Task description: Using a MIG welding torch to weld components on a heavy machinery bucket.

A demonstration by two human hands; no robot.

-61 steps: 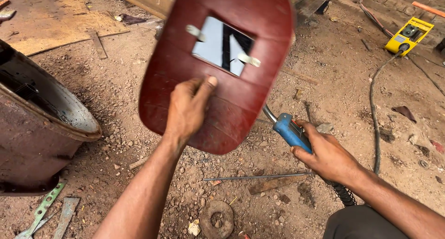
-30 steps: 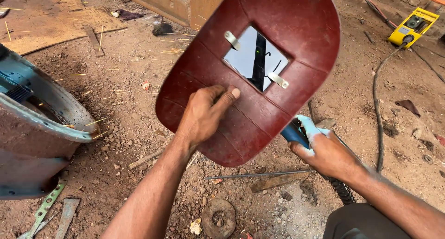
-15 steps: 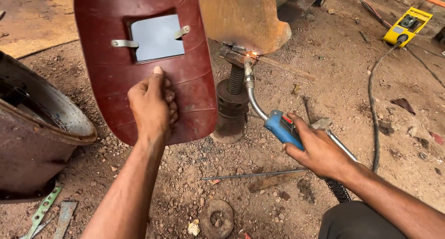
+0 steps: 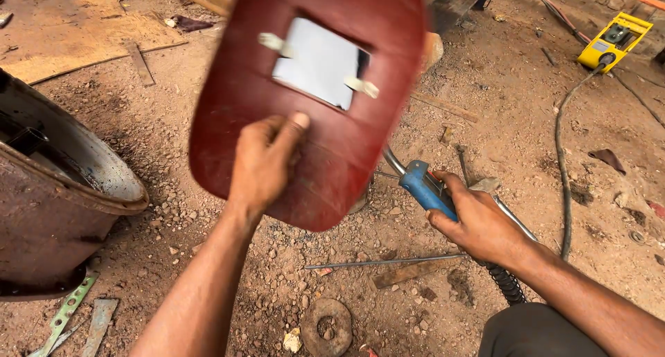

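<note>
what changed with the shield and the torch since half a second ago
The left hand has swung the dark red welding shield rightward and tilted it, so it now hides the torch tip and the metal piece that showed before. The right hand keeps its grip on the blue torch handle. The rusty drum stays put.

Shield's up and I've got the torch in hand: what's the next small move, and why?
Probably steady the dark red hand-held welding shield before doing anything with the torch. The left hand grips it from behind, it looks motion-blurred and tilted, and it hides whatever lies beyond the blue-handled welding torch held by the right hand. The torch tip is out of sight behind the shield.
</note>
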